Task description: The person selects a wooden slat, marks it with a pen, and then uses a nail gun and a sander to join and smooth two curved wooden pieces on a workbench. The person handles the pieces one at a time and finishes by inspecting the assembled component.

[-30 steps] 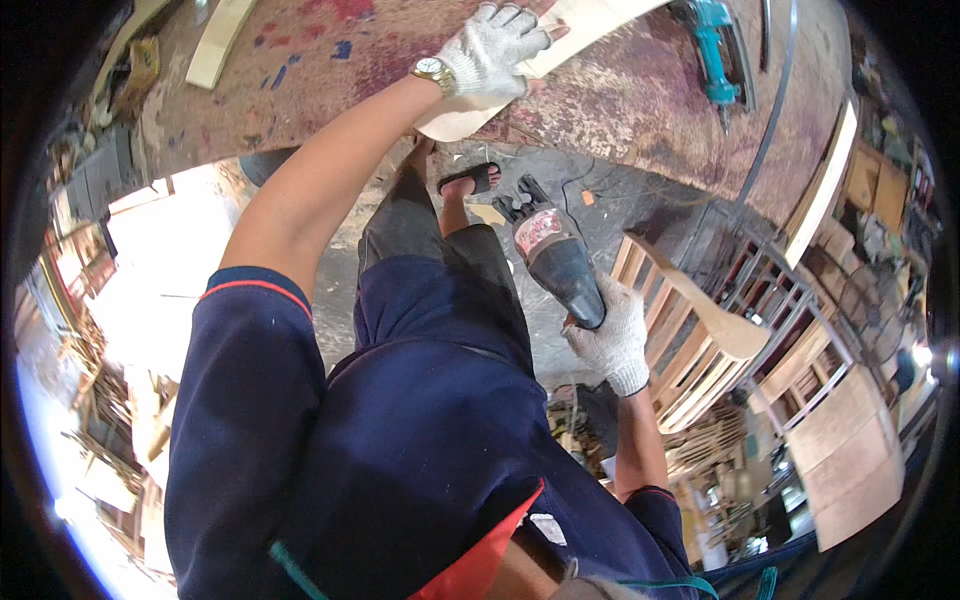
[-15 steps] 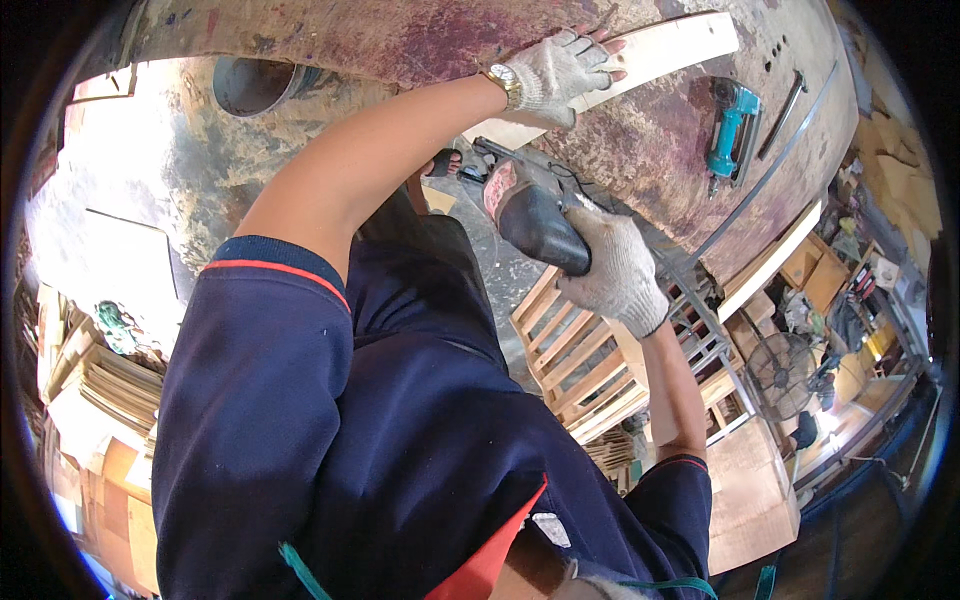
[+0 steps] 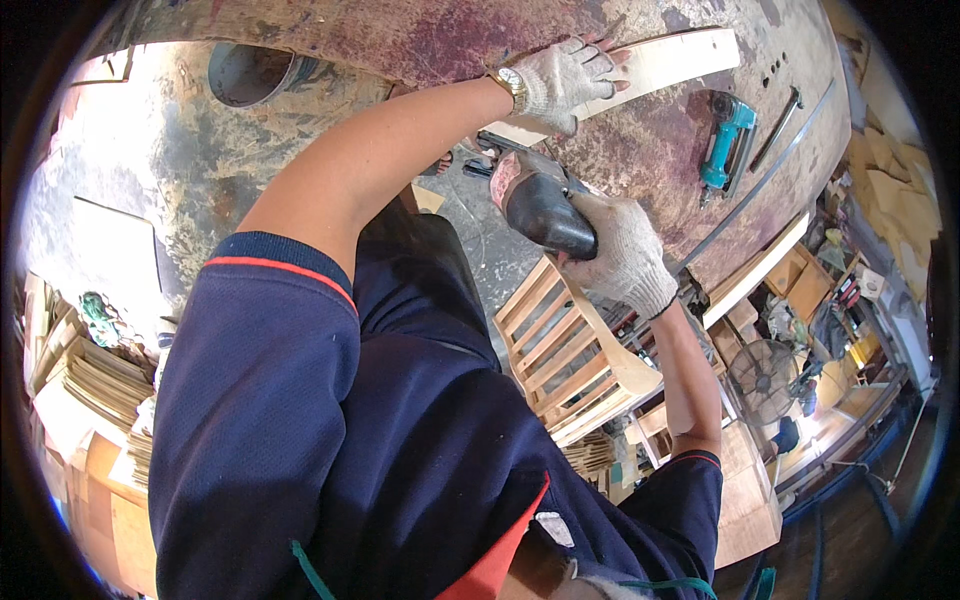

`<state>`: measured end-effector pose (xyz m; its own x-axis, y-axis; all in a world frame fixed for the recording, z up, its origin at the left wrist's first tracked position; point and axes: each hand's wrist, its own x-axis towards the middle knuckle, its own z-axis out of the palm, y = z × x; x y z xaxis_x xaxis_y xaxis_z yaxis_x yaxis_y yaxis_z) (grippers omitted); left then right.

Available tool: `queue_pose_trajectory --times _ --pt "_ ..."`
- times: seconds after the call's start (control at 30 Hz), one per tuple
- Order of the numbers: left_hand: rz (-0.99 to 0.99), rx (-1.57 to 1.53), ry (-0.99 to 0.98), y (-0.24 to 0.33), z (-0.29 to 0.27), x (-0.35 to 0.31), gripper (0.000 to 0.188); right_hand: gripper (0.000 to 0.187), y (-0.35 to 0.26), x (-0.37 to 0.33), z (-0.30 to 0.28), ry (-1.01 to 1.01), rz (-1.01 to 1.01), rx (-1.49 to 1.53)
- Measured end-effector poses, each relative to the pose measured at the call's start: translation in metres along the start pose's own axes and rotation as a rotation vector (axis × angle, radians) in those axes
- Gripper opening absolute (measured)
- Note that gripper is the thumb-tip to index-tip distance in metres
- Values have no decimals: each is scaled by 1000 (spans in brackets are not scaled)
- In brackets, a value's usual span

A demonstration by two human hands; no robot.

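Observation:
My left hand, in a fingertip-less knitted glove, lies flat on a long pale board with its fingers spread. The board rests on a worn, stained worktable, its left end by the table's near edge. My right hand, gloved the same way, is wrapped round a dark handheld power tool that looks like a jigsaw. The tool's front and metal base are close to the board's left end, beside the table edge. The blade and the exact contact with the board cannot be made out.
A teal air nailer, a dark hammer-like tool and a long metal strip lie on the table at the right. Below stands a slatted wooden frame. A fan is farther right, a round bucket at the far left.
The view has shifted slightly. The power tool in my right hand has moved a little away from me and to the right. My left hand stays flat on the board.

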<state>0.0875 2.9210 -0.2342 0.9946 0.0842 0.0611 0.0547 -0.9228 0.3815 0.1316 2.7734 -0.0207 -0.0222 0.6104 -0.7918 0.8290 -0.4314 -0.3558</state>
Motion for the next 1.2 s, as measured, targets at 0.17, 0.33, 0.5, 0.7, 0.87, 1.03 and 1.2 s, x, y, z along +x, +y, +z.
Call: queue_pose_trajectory --times 0.17,0.33,0.5,0.7,0.87,1.03,1.2 --pt "-4 -5 -6 0 -2 0 106 51 -1 0 1 29 2 -5" --pt "-19 5 -17 2 -4 -1 102 52 1 2 4 32 -19 3" --pt "-29 -8 -15 2 -5 -1 98 51 0 3 9 88 -38 3" --pt "-44 2 -14 4 -8 -1 100 55 -4 3 10 77 -12 -8" --pt "-67 48 -44 5 -7 -1 106 59 -8 2 9 68 6 3" --pt "-77 26 -47 4 -2 0 108 54 -12 2 13 82 45 27" --pt "-72 13 -17 4 -2 -1 107 48 -15 1 14 97 49 34"
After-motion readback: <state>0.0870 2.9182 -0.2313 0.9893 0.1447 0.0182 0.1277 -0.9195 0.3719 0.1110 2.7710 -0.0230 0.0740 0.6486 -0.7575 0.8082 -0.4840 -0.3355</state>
